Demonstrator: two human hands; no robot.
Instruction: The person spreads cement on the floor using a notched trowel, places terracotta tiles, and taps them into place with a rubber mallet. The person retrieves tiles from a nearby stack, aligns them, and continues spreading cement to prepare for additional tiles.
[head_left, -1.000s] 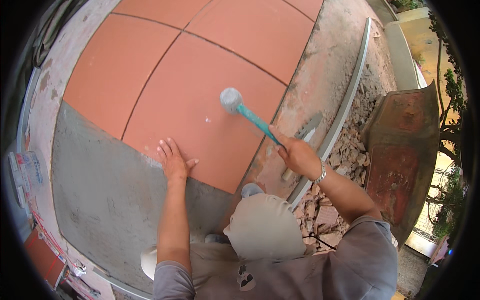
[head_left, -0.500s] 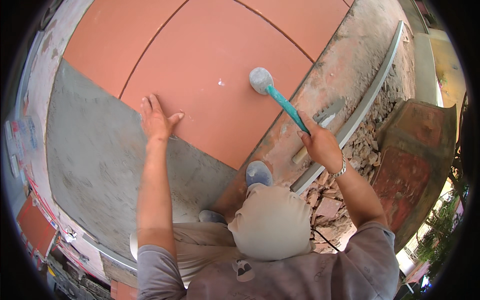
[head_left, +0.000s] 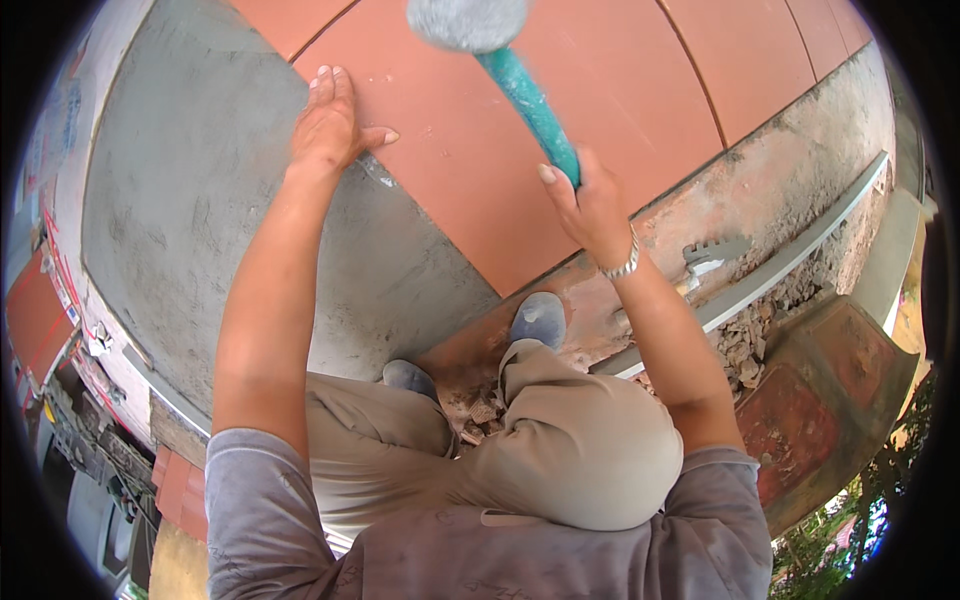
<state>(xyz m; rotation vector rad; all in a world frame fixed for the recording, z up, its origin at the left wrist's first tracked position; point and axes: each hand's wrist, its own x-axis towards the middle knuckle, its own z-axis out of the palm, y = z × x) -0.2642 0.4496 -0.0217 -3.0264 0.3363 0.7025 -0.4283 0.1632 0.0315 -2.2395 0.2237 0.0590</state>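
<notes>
A large terracotta-coloured tile (head_left: 455,165) lies with its near edge over a bed of grey mortar (head_left: 190,190). My left hand (head_left: 333,122) rests open on the tile's left edge, thumb spread out to the right. In my right hand (head_left: 592,205) is the teal handle of a mallet (head_left: 525,105), with the fingers wrapped round it. The mallet's whitish-grey round head is held above the tile and partly cut off by the top of the picture.
Right of the tile runs a dirty concrete strip (head_left: 770,180) bearing a notched trowel (head_left: 716,252). Beyond it are a long grey metal bar (head_left: 800,262), broken rubble (head_left: 755,350) and a rust-stained metal pan (head_left: 790,420). More red tiles (head_left: 182,497) lie at lower left.
The mallet has risen off the tile toward me, its head looking larger. My view has shifted, with tile and trowel now placed differently. My left hand stays on the tile's edge.
</notes>
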